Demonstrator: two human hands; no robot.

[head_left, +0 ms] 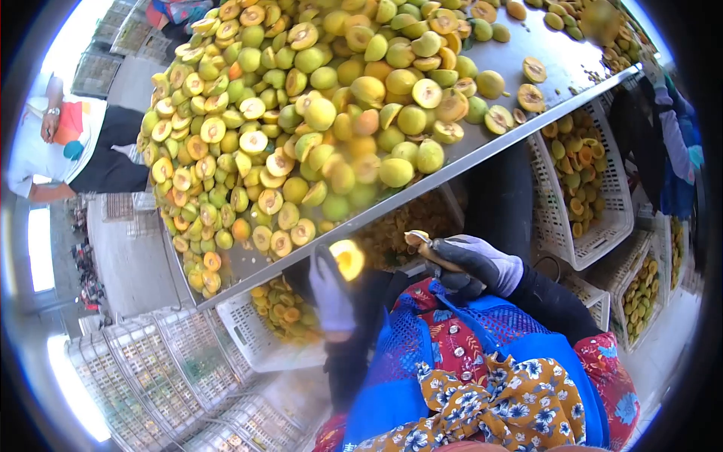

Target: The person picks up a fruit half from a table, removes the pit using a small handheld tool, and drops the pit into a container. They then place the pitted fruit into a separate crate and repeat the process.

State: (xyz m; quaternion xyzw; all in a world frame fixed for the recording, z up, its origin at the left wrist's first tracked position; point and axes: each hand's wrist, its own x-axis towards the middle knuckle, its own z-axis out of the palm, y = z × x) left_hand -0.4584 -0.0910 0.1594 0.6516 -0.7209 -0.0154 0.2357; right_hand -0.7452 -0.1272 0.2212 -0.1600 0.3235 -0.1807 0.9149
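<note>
My left hand [332,292], in a grey and dark glove, is closed on a bright yellow apricot half [348,260], its cut side showing. My right hand [471,265], gloved the same way, is wrapped round a small brown-handled tool [443,257]. The pale curved piece [416,237] at its tip points toward the left hand, and I cannot tell whether it is fruit or part of the tool. Both hands are just below the edge of a metal table [488,154], apart from each other. Heaped on it are whole and halved yellow-green apricots [320,113].
Under the table edge stands a white crate [256,343] with apricot halves. More filled crates [595,233] are at the right, and stacked crates [162,361] at lower left. One person [83,143] stands at the left, another [678,143] at the far right.
</note>
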